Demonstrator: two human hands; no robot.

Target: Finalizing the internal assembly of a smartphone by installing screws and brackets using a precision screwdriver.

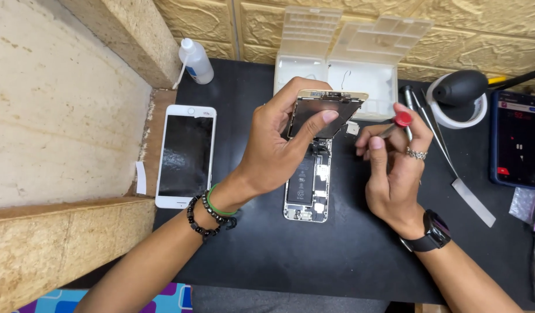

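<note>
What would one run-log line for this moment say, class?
left hand: holds lifted screen panel | right hand: grips red-capped screwdriver | opened phone: flat on black mat

**Matt mat, glossy glass**

The black mat [337, 255] looked matt and smooth. The white phone [185, 155] near its left edge had a glossy glass face. The opened phone [307, 188] showed bare metal inside; the lifted screen panel [322, 113] had a dull metallic back. The parts box [360, 81] was translucent plastic.
</note>
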